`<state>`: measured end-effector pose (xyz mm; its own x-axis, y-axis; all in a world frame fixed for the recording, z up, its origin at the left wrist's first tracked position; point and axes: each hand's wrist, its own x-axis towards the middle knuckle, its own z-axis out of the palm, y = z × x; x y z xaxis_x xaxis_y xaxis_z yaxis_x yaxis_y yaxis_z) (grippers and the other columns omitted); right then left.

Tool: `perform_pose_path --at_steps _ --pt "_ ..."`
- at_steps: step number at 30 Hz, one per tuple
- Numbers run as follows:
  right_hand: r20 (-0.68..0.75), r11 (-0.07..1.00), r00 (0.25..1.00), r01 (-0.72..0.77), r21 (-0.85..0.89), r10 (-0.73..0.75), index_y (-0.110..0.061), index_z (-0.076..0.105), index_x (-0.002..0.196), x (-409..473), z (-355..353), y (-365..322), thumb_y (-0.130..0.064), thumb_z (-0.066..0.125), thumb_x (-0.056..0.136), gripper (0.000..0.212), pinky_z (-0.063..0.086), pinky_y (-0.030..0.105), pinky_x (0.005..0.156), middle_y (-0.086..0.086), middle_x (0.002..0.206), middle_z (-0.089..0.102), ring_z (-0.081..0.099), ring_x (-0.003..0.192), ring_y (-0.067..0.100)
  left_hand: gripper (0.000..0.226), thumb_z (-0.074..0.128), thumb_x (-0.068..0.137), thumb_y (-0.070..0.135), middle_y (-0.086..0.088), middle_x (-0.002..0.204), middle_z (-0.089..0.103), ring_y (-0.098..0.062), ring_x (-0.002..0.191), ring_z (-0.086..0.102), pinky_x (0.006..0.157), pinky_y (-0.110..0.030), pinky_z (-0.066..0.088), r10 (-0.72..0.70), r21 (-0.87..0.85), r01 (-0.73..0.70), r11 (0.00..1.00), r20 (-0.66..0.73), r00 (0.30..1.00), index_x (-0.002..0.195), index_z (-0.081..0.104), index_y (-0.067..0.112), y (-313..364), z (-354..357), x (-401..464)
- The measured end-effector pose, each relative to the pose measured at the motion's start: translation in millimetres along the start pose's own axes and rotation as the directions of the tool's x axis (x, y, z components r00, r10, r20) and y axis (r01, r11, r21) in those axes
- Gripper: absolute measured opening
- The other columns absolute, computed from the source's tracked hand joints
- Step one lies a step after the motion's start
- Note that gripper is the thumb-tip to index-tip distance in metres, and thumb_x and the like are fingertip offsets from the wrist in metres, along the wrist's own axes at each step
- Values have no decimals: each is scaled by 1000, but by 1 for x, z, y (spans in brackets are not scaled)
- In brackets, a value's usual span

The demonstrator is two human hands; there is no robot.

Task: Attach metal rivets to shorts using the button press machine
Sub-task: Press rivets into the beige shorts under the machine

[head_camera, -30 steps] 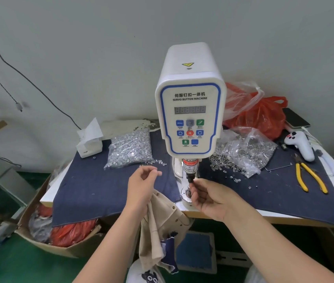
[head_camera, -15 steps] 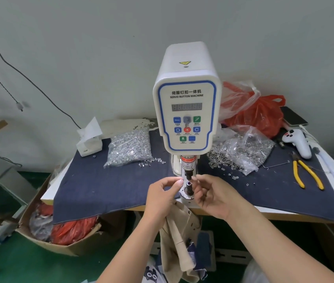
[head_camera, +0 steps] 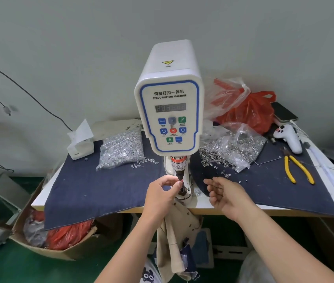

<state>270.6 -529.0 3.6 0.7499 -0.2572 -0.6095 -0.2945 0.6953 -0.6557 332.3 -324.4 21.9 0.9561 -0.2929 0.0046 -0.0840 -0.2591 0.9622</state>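
The white servo button machine (head_camera: 169, 111) stands at the table's middle, its black punch tip (head_camera: 180, 176) over the lower die (head_camera: 183, 194). My left hand (head_camera: 162, 196) pinches at the punch tip with thumb and forefinger; whether a rivet sits between them is too small to tell. Beige shorts (head_camera: 177, 237) hang off the table edge below that hand. My right hand (head_camera: 226, 196) hovers to the right of the die, fingers loosely spread and holding nothing. A clear bag of rivet caps (head_camera: 121, 149) lies to the left, and an open bag of ring parts (head_camera: 233, 147) to the right.
A dark blue cloth (head_camera: 100, 186) covers the table. Yellow-handled pliers (head_camera: 297, 169), a white handheld tool (head_camera: 289, 137), a phone (head_camera: 284, 113) and a red plastic bag (head_camera: 247, 111) sit at the right. A tissue box (head_camera: 80, 144) is at the left, a cardboard box (head_camera: 56, 233) below.
My right hand has left the die and moved right, fingers opening. My left hand has stayed at the punch tip, pinching there.
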Motion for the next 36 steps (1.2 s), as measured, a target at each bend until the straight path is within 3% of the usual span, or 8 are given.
perform_pose_path --at_steps 5,8,13,20,26,30,33,36 --pt "23 1000 1000 17 -21 -17 -1 82 84 4 0 2 -21 57 102 37 46 22 42 6 65 68 55 45 11 11 79 93 28 18 87 75 -2 85 71 80 -37 62 8 60 -8 998 9 1000 85 77 35 5 -1 2" --pt "28 999 999 22 -25 -21 -2 82 81 3 -1 2 -21 57 103 39 46 22 42 6 65 68 55 46 11 13 79 93 28 20 85 75 -1 84 70 79 -33 62 12 102 -13 995 8 1000 82 77 35 6 -1 3" --pt "13 999 999 30 -40 -29 -1 82 83 2 -1 3 -21 56 103 38 46 23 42 7 66 67 55 46 12 13 79 92 26 21 84 74 3 83 69 67 -11 52 3 109 -3 994 1 1000 83 78 35 8 -2 2" --pt "-1 999 1000 26 -33 -26 2 78 95 -2 1 3 -21 56 104 33 46 23 42 7 64 67 55 46 11 13 80 91 25 16 83 77 -1 80 72 68 -17 56 1 100 -2 995 16 1000 84 81 36 15 -4 -1" --pt "-2 1000 1000 7 5 -7 3 78 97 -2 1 2 -21 56 103 33 46 23 41 7 63 66 53 46 12 9 80 91 31 14 77 75 -2 72 70 61 -9 46 45 279 -44 959 4 999 84 79 37 22 -5 1" --pt "3 1000 1000 4 6 -4 3 78 98 -2 -1 3 -21 56 103 32 45 23 42 6 63 66 53 46 11 12 79 93 31 16 79 73 -5 75 71 66 -14 50 60 355 -60 933 13 998 89 74 41 24 -5 0" --pt "5 1000 1000 7 -19 -7 3 76 99 -7 1 2 -21 56 104 32 45 22 42 5 63 65 52 46 11 15 69 96 26 20 87 72 -1 89 68 76 -21 52 10 292 -10 956 1 1000 106 73 36 24 -7 0" --pt "49 976 994 100 -193 -93 -3 77 101 -19 7 2 -21 61 100 25 46 23 47 4 67 67 54 50 11 29 56 88 27 17 97 74 -9 74 61 68 -28 46 -233 -95 235 967 36 972 113 71 30 25 -13 -2"
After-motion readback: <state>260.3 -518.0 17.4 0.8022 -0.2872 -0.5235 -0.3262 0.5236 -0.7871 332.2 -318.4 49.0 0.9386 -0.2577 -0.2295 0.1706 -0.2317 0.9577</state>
